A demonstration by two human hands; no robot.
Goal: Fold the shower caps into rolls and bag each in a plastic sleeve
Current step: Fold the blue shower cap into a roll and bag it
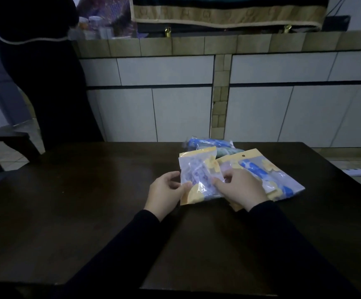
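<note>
A: What've you got there?
B: Your left hand (166,192) and right hand (241,189) pinch a crinkly clear plastic sleeve (199,175), pale rolled cap inside, over the dark glossy table (89,190).

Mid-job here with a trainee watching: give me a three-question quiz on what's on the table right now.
1. True or false: both hands are on the same plastic sleeve.
2. Which colour is the roll inside the sleeve lying to the right of the held one? A) red B) blue C) black
3. Fill in: the two loose rolls lie at the ____ edge of the table.

Key
1. True: the left hand and right hand pinch the near sleeve, which holds a pale roll.
2. B: the second sleeve shows a blue roll.
3. Far: the loose blue roll and the green roll lie behind the sleeves on the dark table.
</note>
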